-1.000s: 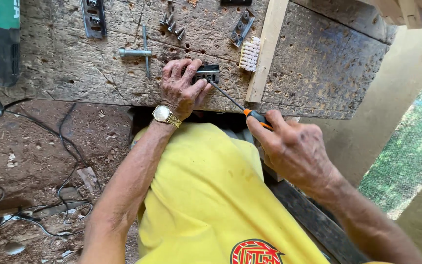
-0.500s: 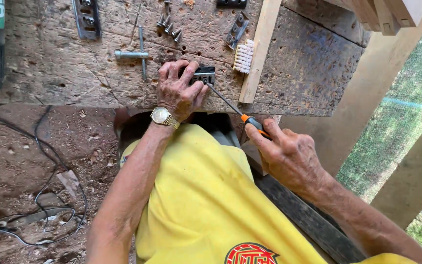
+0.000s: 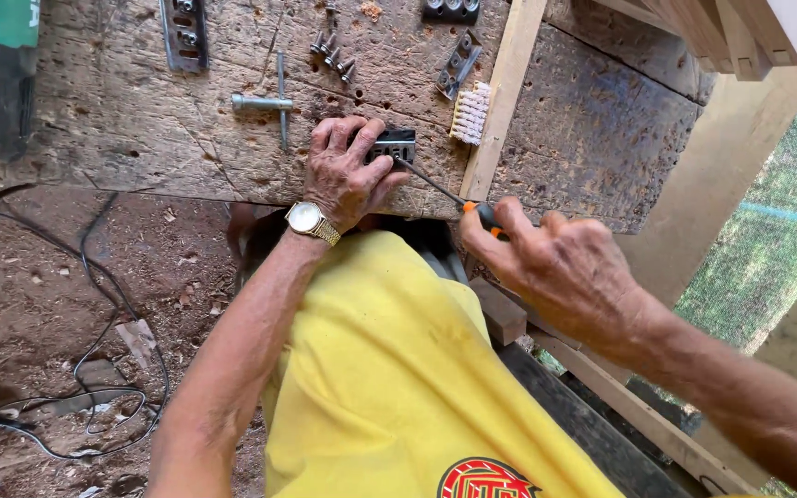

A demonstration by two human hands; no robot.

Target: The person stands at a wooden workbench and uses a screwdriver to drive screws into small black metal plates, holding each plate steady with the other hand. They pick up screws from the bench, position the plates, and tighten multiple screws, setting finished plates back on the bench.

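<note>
Left hand (image 3: 348, 180) fingers pin small rigid metal bracket (image 3: 395, 146) flat on bench (image 3: 122, 111); right hand (image 3: 560, 267) fingers wrap screwdriver (image 3: 435, 187). Bracket likely light, slippery; hold edges.

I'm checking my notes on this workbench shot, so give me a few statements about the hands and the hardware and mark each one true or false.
1. The right hand holds a screwdriver with an orange and black handle. True.
2. The left hand lies flat on the dirt floor. False: it presses on a small dark metal bracket on the wooden board.
3. The screwdriver tip points at the bracket. True.
4. The left wrist is bare. False: it wears a wristwatch with a metal band.
5. Loose screws lie on the board above the left hand. True.
</note>
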